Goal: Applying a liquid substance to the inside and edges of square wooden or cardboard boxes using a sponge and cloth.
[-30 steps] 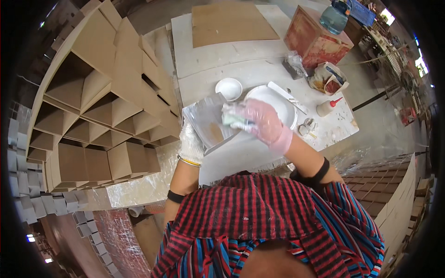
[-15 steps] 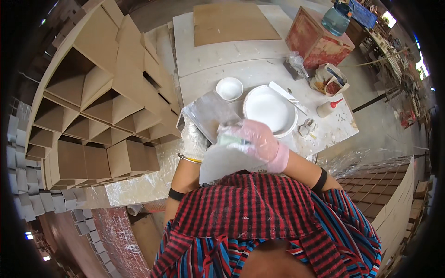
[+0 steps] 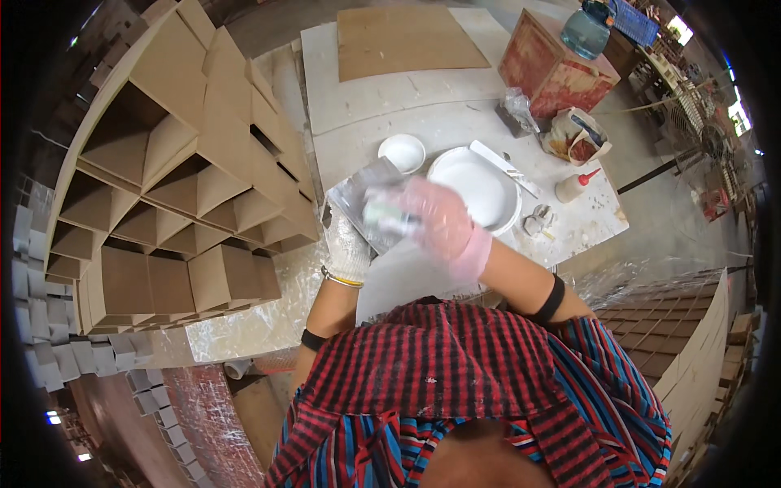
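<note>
My left hand (image 3: 348, 246), in a white glove, grips the lower edge of a grey square tile (image 3: 363, 195) and holds it tilted over the white table (image 3: 423, 122). Over the tile's face lies my right hand (image 3: 435, 218), in a thin pink glove, shut on a pale greenish sponge (image 3: 382, 215); motion blurs the hand. Just beyond the tile stand a small white bowl (image 3: 402, 152) and a large white basin (image 3: 474, 188).
Brown tiles (image 3: 175, 187) are stacked in a zigzag rack on my left. A flat brown board (image 3: 407, 41), a red box (image 3: 553, 69) with a blue jug (image 3: 587, 28), a squeeze bottle (image 3: 572, 186) and a bag (image 3: 573, 138) lie farther off. More tiles (image 3: 691, 350) stand on my right.
My right hand with the sponge has moved over the tile, down toward me and then back up and left. The left hand keeps hold of the tile.
</note>
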Demonstrator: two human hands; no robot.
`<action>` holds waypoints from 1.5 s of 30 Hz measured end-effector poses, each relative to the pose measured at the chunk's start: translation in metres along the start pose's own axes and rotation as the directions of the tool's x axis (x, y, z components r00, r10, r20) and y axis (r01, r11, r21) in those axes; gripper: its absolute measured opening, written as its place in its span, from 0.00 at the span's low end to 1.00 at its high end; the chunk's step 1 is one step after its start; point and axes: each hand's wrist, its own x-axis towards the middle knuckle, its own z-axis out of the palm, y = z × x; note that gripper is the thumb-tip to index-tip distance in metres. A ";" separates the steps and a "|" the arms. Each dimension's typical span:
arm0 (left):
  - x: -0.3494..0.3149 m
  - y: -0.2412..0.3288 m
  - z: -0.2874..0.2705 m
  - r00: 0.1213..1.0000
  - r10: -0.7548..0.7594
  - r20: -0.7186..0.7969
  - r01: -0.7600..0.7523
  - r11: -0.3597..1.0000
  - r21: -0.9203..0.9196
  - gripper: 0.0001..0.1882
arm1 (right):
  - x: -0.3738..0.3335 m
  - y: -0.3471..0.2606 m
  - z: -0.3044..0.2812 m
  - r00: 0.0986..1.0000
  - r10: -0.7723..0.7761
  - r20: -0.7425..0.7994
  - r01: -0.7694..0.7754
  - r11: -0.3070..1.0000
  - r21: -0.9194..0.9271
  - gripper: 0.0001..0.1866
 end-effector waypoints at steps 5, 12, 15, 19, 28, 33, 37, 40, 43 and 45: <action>0.002 0.015 0.034 0.992 0.107 0.061 -0.122 0.924 0.363 0.24 | -0.003 0.011 -0.003 0.961 0.257 -0.105 -0.237 0.956 0.173 0.20; -0.008 0.002 0.006 0.959 0.026 -0.282 -0.022 1.000 0.019 0.27 | -0.004 0.033 -0.005 0.966 0.193 -0.175 -0.195 0.981 0.002 0.15; -0.007 0.009 0.021 0.928 0.070 -0.365 -0.023 0.991 0.130 0.31 | -0.010 0.041 -0.020 0.920 0.329 -0.212 -0.260 0.919 0.297 0.15; -0.008 0.008 0.003 0.969 -0.226 -0.101 0.211 0.967 -0.143 0.28 | -0.007 -0.016 -0.035 0.974 -0.141 0.179 0.109 0.978 0.177 0.18; -0.015 -0.016 0.023 0.921 -0.281 -0.269 0.287 0.958 -0.017 0.24 | 0.018 0.037 -0.018 0.968 0.232 -0.094 -0.179 0.903 0.390 0.21; -0.023 0.002 0.006 0.997 0.018 0.081 -0.076 0.581 0.811 0.23 | 0.005 -0.012 -0.013 0.927 -0.281 0.248 0.251 0.957 0.145 0.22; -0.035 -0.014 -0.012 0.936 -0.289 -0.198 0.325 0.929 0.178 0.23 | 0.034 0.012 -0.005 0.989 -0.087 0.118 0.102 0.986 -0.129 0.22; -0.037 -0.003 0.028 0.926 -0.274 -0.261 0.334 0.916 0.222 0.25 | 0.044 0.057 0.005 0.990 -0.093 -0.104 0.082 0.992 -0.100 0.23; -0.032 -0.009 0.005 0.916 -0.290 -0.278 0.340 0.928 0.151 0.25 | 0.041 0.023 -0.020 0.985 0.168 -0.041 -0.163 0.981 0.104 0.23; -0.026 -0.007 -0.009 0.911 -0.309 -0.273 0.356 0.923 0.146 0.25 | 0.032 0.000 -0.024 1.000 -0.007 0.013 0.006 0.999 0.050 0.23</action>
